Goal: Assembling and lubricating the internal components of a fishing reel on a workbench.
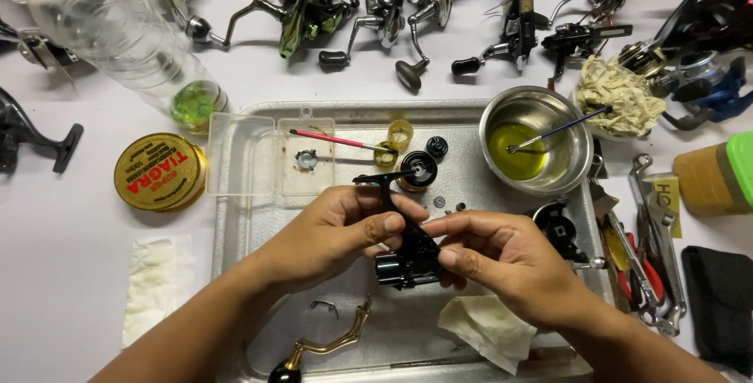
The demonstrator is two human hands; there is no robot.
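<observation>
Bright even overhead light, soft shadows, sharp focus, slight edge distortion.

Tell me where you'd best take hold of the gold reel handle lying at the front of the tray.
Probably by the gold reel handle's slim bent arm, coming from above: it lies flat on the metal tray, with bare tray around it. The black knob is cut off by the frame edge. Both the left hand and right hand are occupied with the black reel body.
</observation>
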